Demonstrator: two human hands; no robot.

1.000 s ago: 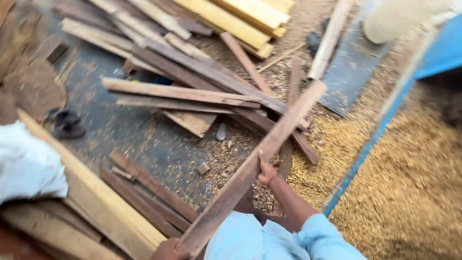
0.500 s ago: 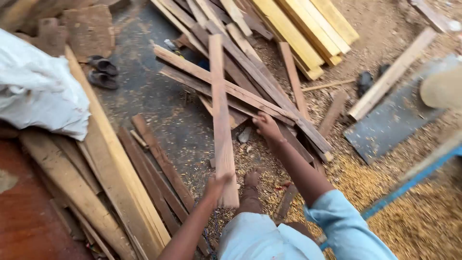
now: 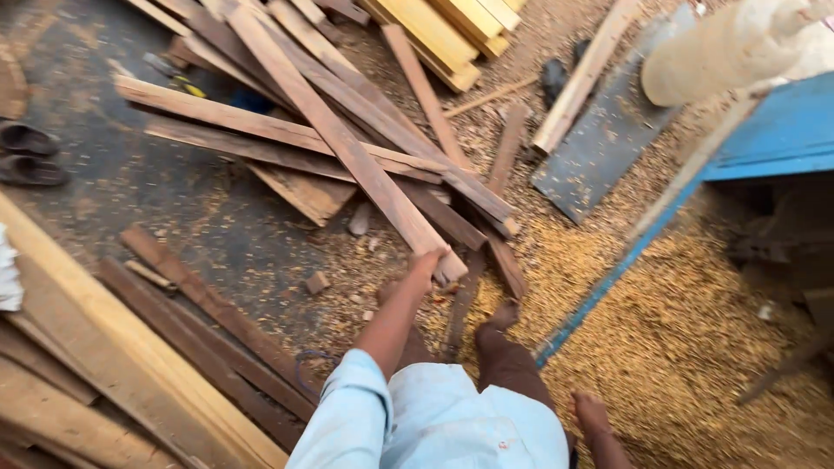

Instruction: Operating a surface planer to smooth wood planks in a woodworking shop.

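Beyond the left hand, a heap of boards criss-crosses the sawdust-strewn floor. One long plank lies slanted across it, its near end gripped in that hand. The right hand hangs empty, fingers unclear.

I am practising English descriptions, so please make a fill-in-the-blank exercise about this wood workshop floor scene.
The left hand touches the near ____ of the long brown wooden plank. The person's shirt sleeve is light ____. The pair of dark sandals lies near the picture's ____ edge.
Missing words: end; blue; left.
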